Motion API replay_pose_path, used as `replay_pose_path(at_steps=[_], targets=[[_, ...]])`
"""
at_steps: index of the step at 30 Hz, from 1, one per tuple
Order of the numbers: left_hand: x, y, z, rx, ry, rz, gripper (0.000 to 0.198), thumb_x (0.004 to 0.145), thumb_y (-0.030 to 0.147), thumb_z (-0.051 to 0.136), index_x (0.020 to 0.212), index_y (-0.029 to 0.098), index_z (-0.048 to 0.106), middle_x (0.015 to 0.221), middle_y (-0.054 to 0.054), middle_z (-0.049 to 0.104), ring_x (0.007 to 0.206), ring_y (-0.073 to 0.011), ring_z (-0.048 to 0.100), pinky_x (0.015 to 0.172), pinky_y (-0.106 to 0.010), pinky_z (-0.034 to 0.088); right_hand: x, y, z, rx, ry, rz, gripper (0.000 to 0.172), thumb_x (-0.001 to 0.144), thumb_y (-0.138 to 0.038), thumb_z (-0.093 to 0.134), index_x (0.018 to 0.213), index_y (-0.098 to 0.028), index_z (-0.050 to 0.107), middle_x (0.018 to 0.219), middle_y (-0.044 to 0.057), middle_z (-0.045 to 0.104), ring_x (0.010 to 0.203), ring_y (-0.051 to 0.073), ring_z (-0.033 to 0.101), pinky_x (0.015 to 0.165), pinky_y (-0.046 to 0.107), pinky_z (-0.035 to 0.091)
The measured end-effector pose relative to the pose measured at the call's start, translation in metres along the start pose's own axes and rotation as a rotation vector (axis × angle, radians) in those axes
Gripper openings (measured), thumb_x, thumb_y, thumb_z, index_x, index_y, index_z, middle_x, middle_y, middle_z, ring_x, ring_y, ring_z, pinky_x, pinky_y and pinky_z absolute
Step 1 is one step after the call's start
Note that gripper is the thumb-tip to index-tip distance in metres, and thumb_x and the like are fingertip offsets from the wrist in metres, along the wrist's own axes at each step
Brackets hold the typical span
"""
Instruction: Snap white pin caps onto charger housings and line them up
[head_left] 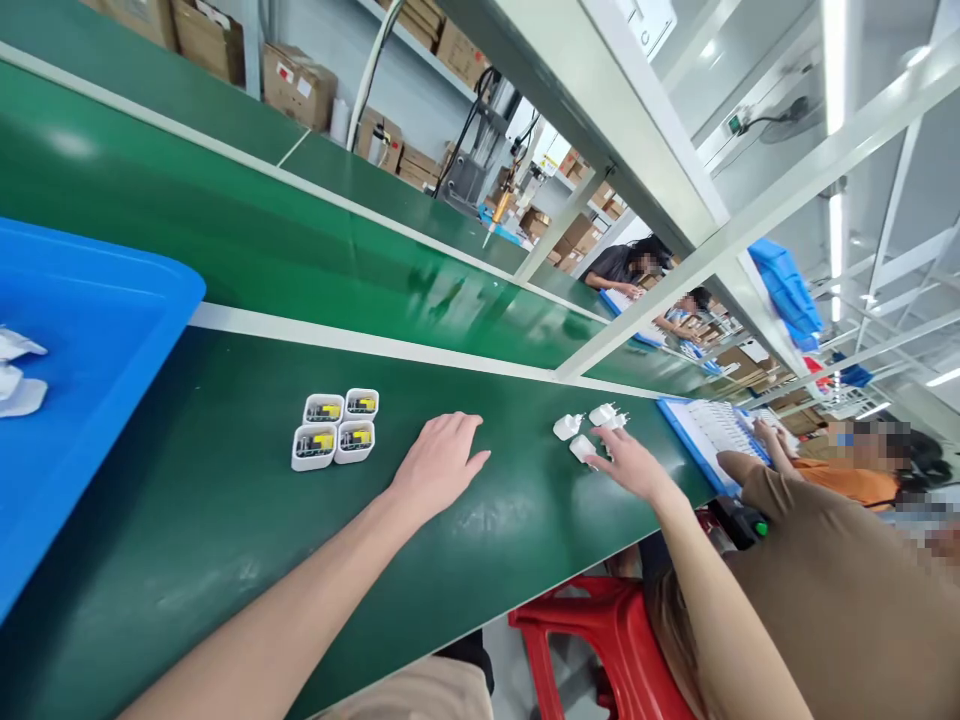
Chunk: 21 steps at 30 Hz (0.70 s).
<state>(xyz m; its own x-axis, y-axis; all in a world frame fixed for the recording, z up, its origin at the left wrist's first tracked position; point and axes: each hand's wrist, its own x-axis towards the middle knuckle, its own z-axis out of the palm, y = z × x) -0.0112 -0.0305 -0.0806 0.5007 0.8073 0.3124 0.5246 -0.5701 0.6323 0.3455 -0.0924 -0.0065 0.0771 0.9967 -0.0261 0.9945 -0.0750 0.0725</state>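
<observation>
My left hand (442,455) is over the green bench, its fingers stretched forward and the thumb apart, holding nothing. To its left stand several small white open-topped charger housings (313,460) in a tight block, with yellow and dark electronic parts showing inside. My right hand (634,465) reaches over a loose group of white plug chargers (568,427), thumb and fingers spread. Its thumb tip is by the nearest white charger (583,449); whether it touches is hard to tell. Two-pin prongs show on the chargers at the back, and my fingers partly cover the group.
A blue tray (112,290) with white pieces fills the left side. Beyond a white rail runs a green belt (337,250). At right lies a blue-edged tray (705,440) of white parts, beside a person in brown (840,580). A red stool (600,630) stands below the bench edge.
</observation>
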Motion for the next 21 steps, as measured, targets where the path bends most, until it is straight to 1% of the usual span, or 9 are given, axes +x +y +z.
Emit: replay_pose_path(at_steps=[3,5,9,11,13,15,17,19,21], targets=[[-0.001,-0.003,0.001,0.004,0.020,0.025,0.028,0.097,0.028,0.053,0.121,0.016,0.058,0.122,-0.013,0.066,0.117,-0.0298,0.060,0.103,-0.049,0.048,0.001,-0.003,0.017,-0.002,-0.057,-0.007,0.036,0.097,-0.037,0.061,0.130,-0.021,0.061,0.107,0.009,0.071,0.096,0.024,0.070,0.083,0.033,0.052],[-0.001,-0.003,0.001,0.006,0.023,0.035,0.026,0.097,0.028,0.052,0.120,0.016,0.058,0.121,-0.013,0.066,0.116,-0.0294,0.061,0.102,-0.048,0.048,0.005,-0.001,0.017,-0.026,-0.069,-0.002,0.032,0.098,-0.033,0.059,0.128,-0.022,0.063,0.105,0.009,0.073,0.098,0.024,0.070,0.083,0.032,0.051],[-0.001,-0.003,0.000,0.008,-0.001,0.026,0.026,0.097,0.026,0.050,0.119,0.015,0.058,0.122,-0.014,0.065,0.118,-0.0302,0.060,0.103,-0.048,0.047,0.019,0.011,-0.004,-0.128,-0.051,0.007,0.023,0.094,-0.024,0.063,0.116,-0.023,0.069,0.109,0.009,0.071,0.100,0.024,0.068,0.083,0.031,0.048],[-0.001,-0.003,0.000,0.002,0.003,0.027,0.026,0.097,0.026,0.050,0.119,0.015,0.058,0.122,-0.014,0.065,0.118,-0.0303,0.059,0.103,-0.049,0.046,0.026,0.015,-0.019,-0.179,-0.012,-0.001,0.025,0.092,-0.021,0.064,0.117,-0.023,0.069,0.107,0.008,0.070,0.099,0.023,0.067,0.083,0.030,0.048],[-0.002,-0.004,0.000,-0.001,0.022,0.038,0.025,0.097,0.027,0.049,0.118,0.015,0.058,0.120,-0.014,0.066,0.115,-0.0296,0.060,0.102,-0.048,0.047,0.031,0.012,-0.030,-0.230,0.059,-0.014,0.025,0.094,-0.020,0.061,0.118,-0.021,0.069,0.103,0.009,0.069,0.098,0.023,0.065,0.084,0.030,0.048],[-0.002,-0.005,0.001,0.001,0.038,0.048,0.025,0.097,0.027,0.048,0.117,0.016,0.059,0.119,-0.013,0.066,0.113,-0.0288,0.061,0.101,-0.047,0.047,0.030,0.001,-0.036,-0.286,0.175,-0.028,0.027,0.099,-0.021,0.051,0.120,-0.017,0.067,0.107,0.013,0.067,0.101,0.026,0.063,0.087,0.035,0.049],[-0.002,-0.006,0.002,0.005,0.044,0.052,0.025,0.097,0.027,0.047,0.117,0.016,0.059,0.118,-0.013,0.066,0.112,-0.0285,0.061,0.101,-0.046,0.047,0.026,-0.020,-0.029,-0.341,0.297,-0.067,0.033,0.102,-0.020,0.041,0.125,-0.014,0.063,0.116,0.017,0.063,0.108,0.029,0.059,0.094,0.041,0.048],[-0.002,-0.006,0.002,0.012,0.041,0.055,0.025,0.098,0.026,0.047,0.117,0.016,0.059,0.119,-0.013,0.066,0.112,-0.0285,0.061,0.101,-0.046,0.047,0.023,-0.046,-0.009,-0.390,0.354,-0.166,0.034,0.102,-0.016,0.038,0.127,-0.014,0.062,0.122,0.017,0.061,0.114,0.029,0.055,0.100,0.043,0.046],[-0.002,-0.006,0.002,0.025,0.023,0.049,0.024,0.098,0.026,0.049,0.117,0.016,0.059,0.119,-0.012,0.066,0.113,-0.0285,0.060,0.101,-0.046,0.047,0.028,-0.068,0.017,-0.433,0.330,-0.306,0.031,0.100,-0.011,0.043,0.121,-0.016,0.065,0.122,0.013,0.063,0.116,0.026,0.054,0.104,0.039,0.044]])
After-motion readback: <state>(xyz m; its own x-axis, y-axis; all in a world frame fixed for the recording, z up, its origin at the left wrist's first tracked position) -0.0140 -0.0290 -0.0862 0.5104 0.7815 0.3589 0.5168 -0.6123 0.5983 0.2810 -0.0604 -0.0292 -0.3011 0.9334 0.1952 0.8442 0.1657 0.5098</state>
